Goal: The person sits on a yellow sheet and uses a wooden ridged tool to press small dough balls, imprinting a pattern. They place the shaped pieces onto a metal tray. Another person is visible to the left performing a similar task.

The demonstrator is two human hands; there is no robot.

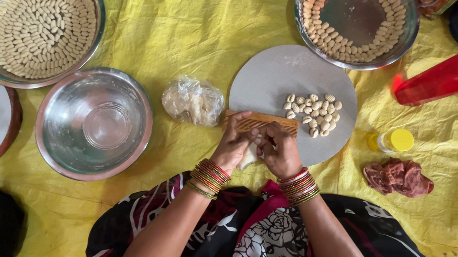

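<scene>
Pinching a pale lump of dough [250, 156] between both sets of fingers, my left hand [232, 146] and right hand [281, 151] meet just below the ribbed wooden comb [261, 122] on the round grey board [270, 73]. I judge it soft, light and tacky, best gripped lightly at its edges.

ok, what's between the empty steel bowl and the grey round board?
In the head view, a crumpled clear plastic bag of dough lies on the yellow sheet between the empty steel bowl and the grey round board.
</scene>
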